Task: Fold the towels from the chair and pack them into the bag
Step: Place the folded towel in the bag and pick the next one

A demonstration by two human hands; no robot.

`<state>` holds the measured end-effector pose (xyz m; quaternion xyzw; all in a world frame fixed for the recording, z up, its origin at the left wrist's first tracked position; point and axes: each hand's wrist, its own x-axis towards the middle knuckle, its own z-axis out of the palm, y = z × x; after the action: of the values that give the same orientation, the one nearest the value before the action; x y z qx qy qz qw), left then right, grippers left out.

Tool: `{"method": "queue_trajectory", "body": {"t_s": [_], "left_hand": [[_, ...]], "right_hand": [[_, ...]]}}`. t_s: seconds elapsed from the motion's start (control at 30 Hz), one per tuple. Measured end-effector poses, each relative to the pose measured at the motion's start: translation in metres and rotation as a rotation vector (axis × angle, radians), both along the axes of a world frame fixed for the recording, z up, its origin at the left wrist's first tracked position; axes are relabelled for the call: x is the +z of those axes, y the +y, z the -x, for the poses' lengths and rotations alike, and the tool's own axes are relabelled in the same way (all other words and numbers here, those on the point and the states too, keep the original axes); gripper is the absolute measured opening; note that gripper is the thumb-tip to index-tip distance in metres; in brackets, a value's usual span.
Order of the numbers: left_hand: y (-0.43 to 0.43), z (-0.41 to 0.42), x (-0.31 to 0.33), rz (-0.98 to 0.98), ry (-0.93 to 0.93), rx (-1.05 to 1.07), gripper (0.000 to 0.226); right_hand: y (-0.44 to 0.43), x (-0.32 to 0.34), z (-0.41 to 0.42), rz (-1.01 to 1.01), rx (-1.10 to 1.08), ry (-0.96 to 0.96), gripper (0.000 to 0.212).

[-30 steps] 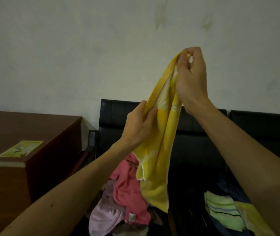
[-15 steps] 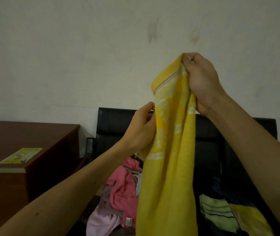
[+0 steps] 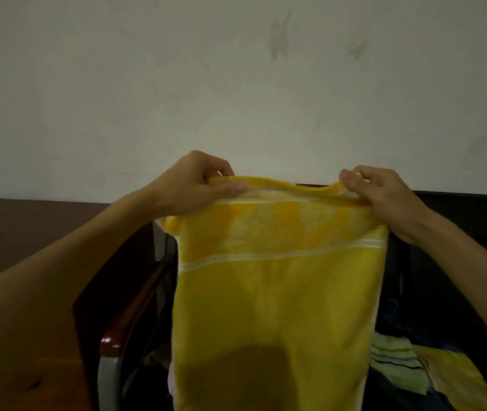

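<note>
Centre frame, in front of the chair: yellow towel held up flat and spread wide, hanging straight down past the bottom edge of view.

Left hand pinches the top left corner. Thumb lies along the hem on the near side, fingers curl over behind.

Right hand pinches the top right corner the same way, thumb near side, fingers wrapped over the hem. The top edge sags slightly between the two hands.

Towel has a paler patterned band near the top, a white stripe under it and plain yellow below. Lower middle reads darker; shadow or something behind it, can't tell.

Behind the towel is a black chair against the wall, its back visible right of the right hand. Wooden armrest on a metal leg sits left of the towel. Brown desk is further left, behind the left forearm.

Bottom right, just beside the hanging towel: folded green striped towel touching a folded yellow one, both on dark blue fabric. Can't tell if that's the bag.
</note>
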<state>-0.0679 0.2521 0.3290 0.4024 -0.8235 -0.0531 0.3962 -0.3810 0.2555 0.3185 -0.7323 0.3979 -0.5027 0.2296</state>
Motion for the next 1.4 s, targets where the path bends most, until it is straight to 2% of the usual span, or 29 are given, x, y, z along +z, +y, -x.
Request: {"method": "queue_trajectory", "body": {"t_s": [0.07, 0.1, 0.23, 0.33, 0.4, 0.5, 0.67, 0.7, 0.8, 0.83, 0.93, 1.23, 1.4], "left_hand": [[0.003, -0.007, 0.002, -0.068, -0.060, 0.014, 0.040], [0.004, -0.008, 0.001, -0.117, -0.095, 0.024, 0.040], [-0.005, -0.020, -0.005, -0.326, -0.321, 0.090, 0.019], [-0.017, -0.043, -0.018, -0.461, -0.454, 0.152, 0.013], [-0.022, -0.057, -0.028, -0.527, -0.477, 0.157, 0.016], [-0.023, -0.072, -0.042, -0.561, -0.328, 0.080, 0.019], [-0.030, -0.090, -0.075, -0.549, 0.142, -0.109, 0.028], [-0.034, -0.092, -0.084, -0.547, 0.208, -0.123, 0.028], [-0.037, -0.087, -0.104, -0.463, 0.413, -0.075, 0.009], [-0.039, -0.085, -0.113, -0.422, 0.472, -0.041, 0.013], [-0.040, -0.076, -0.135, -0.369, 0.546, 0.023, 0.017], [-0.040, -0.059, -0.208, -0.511, 0.665, 0.045, 0.032], [-0.035, -0.051, -0.246, -0.564, 0.724, 0.141, 0.030]], "right_hand": [[-0.003, -0.006, 0.003, -0.064, 0.062, -0.052, 0.067], [-0.005, -0.010, 0.002, -0.088, 0.091, -0.069, 0.068], [-0.011, -0.017, -0.007, -0.112, 0.109, -0.162, 0.026], [-0.021, -0.025, -0.005, -0.103, 0.037, -0.187, 0.014], [-0.027, -0.034, 0.000, -0.101, -0.005, -0.170, 0.011], [-0.034, -0.051, 0.009, -0.119, -0.047, -0.146, 0.012], [-0.045, -0.083, 0.025, -0.142, -0.156, -0.088, 0.018], [-0.047, -0.093, 0.027, -0.153, -0.173, -0.071, 0.018], [-0.050, -0.118, 0.032, -0.216, -0.177, -0.049, 0.013], [-0.051, -0.125, 0.032, -0.236, -0.177, -0.056, 0.012], [-0.050, -0.141, 0.031, -0.268, -0.194, -0.099, 0.011], [-0.037, -0.193, 0.025, -0.438, -0.225, -0.475, 0.014], [-0.029, -0.226, 0.016, -0.483, -0.256, -0.576, 0.011]]}}
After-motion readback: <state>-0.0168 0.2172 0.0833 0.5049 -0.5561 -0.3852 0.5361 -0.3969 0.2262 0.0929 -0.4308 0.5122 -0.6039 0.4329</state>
